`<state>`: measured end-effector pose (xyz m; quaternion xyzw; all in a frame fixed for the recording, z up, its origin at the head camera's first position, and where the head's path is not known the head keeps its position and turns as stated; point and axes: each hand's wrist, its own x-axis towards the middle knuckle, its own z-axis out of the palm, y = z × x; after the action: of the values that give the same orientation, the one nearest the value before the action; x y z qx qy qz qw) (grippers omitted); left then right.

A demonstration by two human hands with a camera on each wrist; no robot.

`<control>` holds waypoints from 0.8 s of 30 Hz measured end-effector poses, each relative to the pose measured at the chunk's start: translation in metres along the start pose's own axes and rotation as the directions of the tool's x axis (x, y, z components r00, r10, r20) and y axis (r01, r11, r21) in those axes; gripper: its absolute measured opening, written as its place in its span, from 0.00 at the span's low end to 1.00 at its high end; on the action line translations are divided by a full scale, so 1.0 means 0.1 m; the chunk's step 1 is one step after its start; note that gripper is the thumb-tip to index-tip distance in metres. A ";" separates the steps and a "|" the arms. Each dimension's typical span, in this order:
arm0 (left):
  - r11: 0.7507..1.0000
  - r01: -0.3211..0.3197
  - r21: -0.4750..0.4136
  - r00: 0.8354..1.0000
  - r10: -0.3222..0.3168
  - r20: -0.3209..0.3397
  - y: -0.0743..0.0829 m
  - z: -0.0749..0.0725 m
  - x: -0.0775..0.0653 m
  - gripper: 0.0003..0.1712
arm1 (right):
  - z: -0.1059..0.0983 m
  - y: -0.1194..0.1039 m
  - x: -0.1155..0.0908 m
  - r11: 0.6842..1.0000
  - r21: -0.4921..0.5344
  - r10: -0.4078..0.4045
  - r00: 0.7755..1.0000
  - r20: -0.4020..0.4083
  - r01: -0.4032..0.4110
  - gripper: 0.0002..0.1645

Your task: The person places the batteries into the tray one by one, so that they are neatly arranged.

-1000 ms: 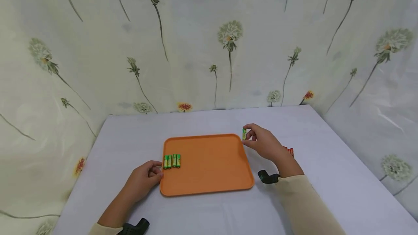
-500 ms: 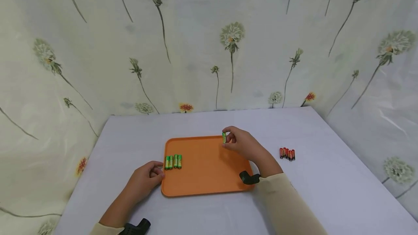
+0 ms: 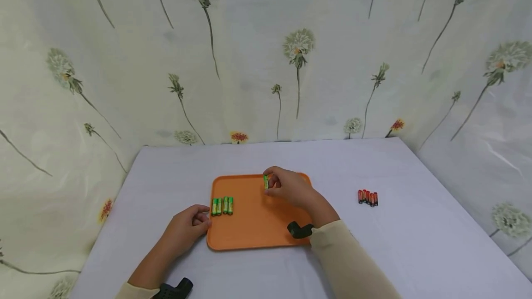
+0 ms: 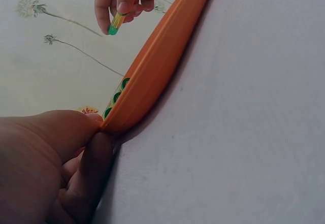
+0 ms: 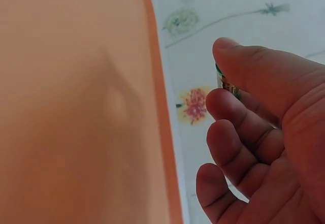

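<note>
In the head view my right hand (image 3: pixel 293 190) is over the far part of the orange tray (image 3: pixel 253 236), pinching a green-and-yellow battery (image 3: pixel 266 182) between thumb and fingers. The left wrist view shows that battery (image 4: pixel 117 24) raised above the tray rim. My left hand (image 3: pixel 186 228) pinches the tray's left rim, thumb on top and a finger below, as the left wrist view shows. Right beside it, several green batteries (image 3: pixel 225 206) lie side by side along the tray's left end. In the right wrist view the held battery (image 5: pixel 227 84) is mostly hidden behind the thumb.
Several red batteries (image 3: pixel 368 198) lie together on the white-covered table (image 3: pixel 415 243), right of the tray. A flower-printed curtain (image 3: pixel 249 59) rises behind and beside the table. Each wrist wears a small black camera (image 3: pixel 300 230).
My right hand has moved left with the battery, from beyond the tray's right corner to over the tray. The red batteries have come into full view. My left hand stays at the rim.
</note>
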<state>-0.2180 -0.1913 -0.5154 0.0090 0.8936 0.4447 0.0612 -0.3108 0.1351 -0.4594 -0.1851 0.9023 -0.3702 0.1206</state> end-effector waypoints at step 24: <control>1.000 0.006 0.007 1.000 -0.006 0.004 0.01 -0.02 0.00 0.20 | 0.42 -0.35 0.29 0.991 -0.109 -0.070 0.992 0.105 0.082 0.33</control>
<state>-0.2184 -0.1917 -0.5133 0.0073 0.8950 0.4413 0.0644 -0.3133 0.0741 -0.4657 -0.2444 0.9069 -0.3127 0.1412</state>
